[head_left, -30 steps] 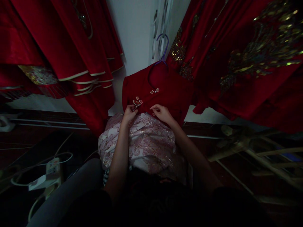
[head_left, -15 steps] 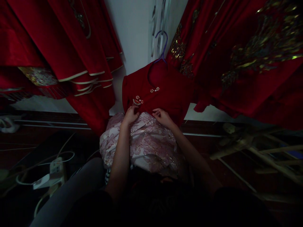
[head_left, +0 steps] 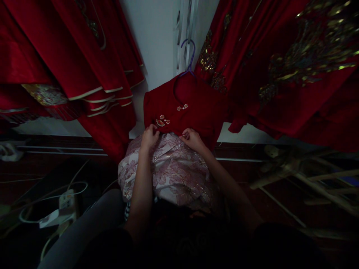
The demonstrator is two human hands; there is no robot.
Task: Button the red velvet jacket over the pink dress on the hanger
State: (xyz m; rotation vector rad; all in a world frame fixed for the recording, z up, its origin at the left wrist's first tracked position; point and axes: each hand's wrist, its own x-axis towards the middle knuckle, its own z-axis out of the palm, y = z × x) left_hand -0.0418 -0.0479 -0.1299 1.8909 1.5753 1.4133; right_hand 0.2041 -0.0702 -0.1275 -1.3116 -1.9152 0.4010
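Note:
A small red top (head_left: 196,108) hangs on a purple hanger (head_left: 188,56) against a white wall. It has two jewelled clasps, one (head_left: 162,121) low on the left and one (head_left: 182,107) higher up. My left hand (head_left: 149,136) has its fingers closed on the top's lower edge just under the low clasp. At the hem to the right, my right hand (head_left: 192,139) pinches the cloth. A pink flowered fabric (head_left: 171,172) with gold threads lies bunched under both forearms.
Red garments with gold trim (head_left: 92,74) hang at the left, and red embroidered robes (head_left: 286,71) at the right. A white power strip with cables (head_left: 60,211) lies on the dark floor at lower left. Pale wooden rods (head_left: 305,179) stand at the right.
Both hands have stayed at the red top's hem with only small shifts. My left hand slid slightly down from the low clasp. The view moved a little.

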